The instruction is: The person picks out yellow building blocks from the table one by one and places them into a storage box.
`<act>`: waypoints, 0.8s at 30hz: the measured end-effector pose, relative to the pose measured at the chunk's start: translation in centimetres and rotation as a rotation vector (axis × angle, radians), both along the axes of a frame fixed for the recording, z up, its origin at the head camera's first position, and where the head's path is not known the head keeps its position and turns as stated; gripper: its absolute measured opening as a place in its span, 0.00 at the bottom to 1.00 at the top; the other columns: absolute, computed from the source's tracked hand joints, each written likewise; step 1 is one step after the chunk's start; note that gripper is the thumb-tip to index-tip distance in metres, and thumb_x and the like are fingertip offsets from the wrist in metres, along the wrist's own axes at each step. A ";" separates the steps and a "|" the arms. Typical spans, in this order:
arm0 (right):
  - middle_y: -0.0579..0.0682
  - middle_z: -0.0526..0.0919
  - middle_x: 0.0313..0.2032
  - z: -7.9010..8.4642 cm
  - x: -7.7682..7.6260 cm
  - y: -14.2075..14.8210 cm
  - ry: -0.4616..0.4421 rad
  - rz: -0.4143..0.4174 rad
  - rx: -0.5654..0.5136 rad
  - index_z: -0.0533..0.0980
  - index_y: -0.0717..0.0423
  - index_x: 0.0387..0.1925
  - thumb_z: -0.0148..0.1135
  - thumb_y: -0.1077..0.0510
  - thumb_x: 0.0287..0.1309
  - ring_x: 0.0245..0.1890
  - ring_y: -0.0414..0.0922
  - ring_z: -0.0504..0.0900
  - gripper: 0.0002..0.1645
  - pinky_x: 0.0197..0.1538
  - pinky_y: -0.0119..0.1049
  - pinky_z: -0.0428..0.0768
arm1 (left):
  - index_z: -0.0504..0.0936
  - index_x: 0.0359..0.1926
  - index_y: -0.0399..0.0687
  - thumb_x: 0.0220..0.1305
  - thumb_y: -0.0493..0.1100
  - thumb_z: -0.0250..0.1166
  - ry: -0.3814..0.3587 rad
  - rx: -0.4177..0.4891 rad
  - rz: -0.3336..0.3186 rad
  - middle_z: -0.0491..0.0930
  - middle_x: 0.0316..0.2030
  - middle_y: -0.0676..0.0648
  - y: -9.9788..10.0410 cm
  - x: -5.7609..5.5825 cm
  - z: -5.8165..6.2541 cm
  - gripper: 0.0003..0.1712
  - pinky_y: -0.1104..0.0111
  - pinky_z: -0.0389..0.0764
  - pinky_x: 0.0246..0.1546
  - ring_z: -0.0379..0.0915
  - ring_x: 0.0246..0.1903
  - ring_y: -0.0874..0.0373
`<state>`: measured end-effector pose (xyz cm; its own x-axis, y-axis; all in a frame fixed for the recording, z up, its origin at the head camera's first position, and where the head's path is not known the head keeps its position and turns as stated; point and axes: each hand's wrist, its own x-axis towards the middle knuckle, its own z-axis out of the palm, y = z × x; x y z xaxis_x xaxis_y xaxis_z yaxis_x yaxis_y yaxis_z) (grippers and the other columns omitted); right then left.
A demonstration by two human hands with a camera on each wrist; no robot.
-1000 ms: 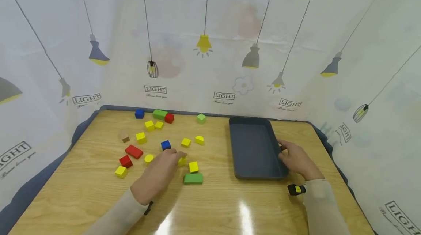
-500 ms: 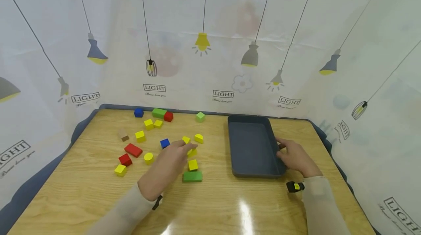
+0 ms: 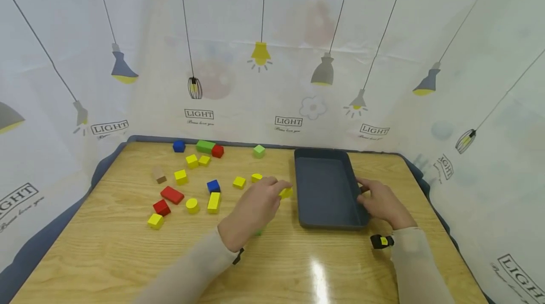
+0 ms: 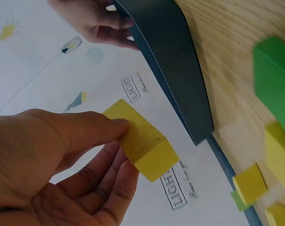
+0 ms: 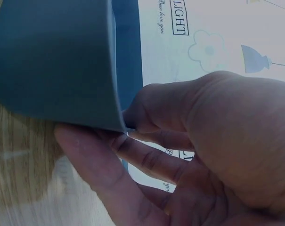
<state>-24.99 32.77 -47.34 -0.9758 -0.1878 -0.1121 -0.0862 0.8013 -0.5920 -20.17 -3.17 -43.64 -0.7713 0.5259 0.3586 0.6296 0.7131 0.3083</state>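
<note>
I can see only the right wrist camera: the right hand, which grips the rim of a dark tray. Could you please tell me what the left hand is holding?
Observer: The left hand is holding a yellow block between its thumb and fingers.
Operator: Thank you. Is this yellow block above the tray, or beside it?
Observer: In the head view it appears just beyond the tray's left edge, not over the inside.
Operator: And please, which loose block is at the far edge of the table, nearest to the tray?
Observer: A light green cube, to the left of the tray's far end.
</note>
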 end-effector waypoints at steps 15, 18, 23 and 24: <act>0.69 0.75 0.57 0.3 0.1 0.1 -0.040 -0.007 -0.016 0.59 0.58 0.76 0.55 0.65 0.66 0.30 0.51 0.81 0.38 0.25 0.40 0.82 | 0.81 0.60 0.53 0.62 0.33 0.71 0.085 -0.092 -0.114 0.81 0.45 0.52 8.3 -1.2 -1.3 0.26 0.77 0.78 0.43 0.75 0.41 0.60; 0.69 0.75 0.57 0.5 0.1 0.1 -0.049 -0.006 -0.014 0.59 0.58 0.76 0.55 0.64 0.67 0.31 0.51 0.81 0.37 0.25 0.40 0.82 | 0.81 0.59 0.54 0.63 0.33 0.70 0.073 -0.134 -0.121 0.81 0.46 0.53 9.5 -1.4 -1.7 0.25 0.76 0.78 0.43 0.75 0.40 0.61; 0.69 0.74 0.58 0.7 0.0 0.0 -0.068 -0.004 -0.020 0.58 0.58 0.76 0.54 0.64 0.67 0.32 0.51 0.81 0.37 0.26 0.41 0.82 | 0.82 0.58 0.56 0.63 0.33 0.70 0.053 -0.175 -0.132 0.82 0.48 0.54 11.1 -1.7 -2.5 0.24 0.74 0.79 0.43 0.76 0.41 0.61; 0.69 0.74 0.58 0.7 0.0 0.0 -0.070 -0.003 -0.021 0.58 0.58 0.76 0.54 0.64 0.67 0.31 0.50 0.81 0.37 0.26 0.41 0.82 | 0.82 0.58 0.57 0.64 0.33 0.70 0.052 -0.183 -0.134 0.82 0.49 0.54 11.4 -1.8 -2.7 0.24 0.74 0.79 0.43 0.77 0.42 0.60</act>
<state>-24.96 32.73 -46.64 -0.9662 -0.1882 -0.1763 -0.0417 0.7886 -0.6134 -21.97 8.19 -46.37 -0.6731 0.6822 0.2854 0.7340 0.6633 0.1458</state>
